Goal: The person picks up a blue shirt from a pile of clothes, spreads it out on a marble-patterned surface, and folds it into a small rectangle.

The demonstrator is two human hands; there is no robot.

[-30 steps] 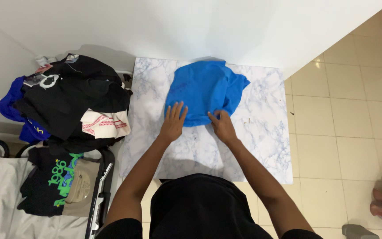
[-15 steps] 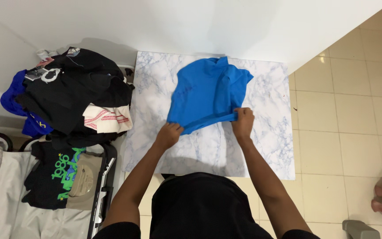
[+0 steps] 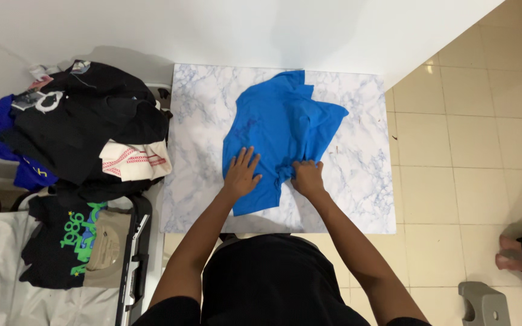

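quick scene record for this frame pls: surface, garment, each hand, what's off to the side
surface: marble-pattern board on tiled floor
garment: blue shirt, crumpled, lying on the board
left hand: flat, fingers spread, pressing the shirt's lower part
right hand: bunching the fabric at its lower right edge
left side: clothes pile, mostly black; open suitcase with a black printed tee
right edge: another person's foot

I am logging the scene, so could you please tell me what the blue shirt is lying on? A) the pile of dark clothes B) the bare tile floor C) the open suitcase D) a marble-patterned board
D: the blue shirt lies spread on the marble-patterned board, with both hands pressing on its near part.
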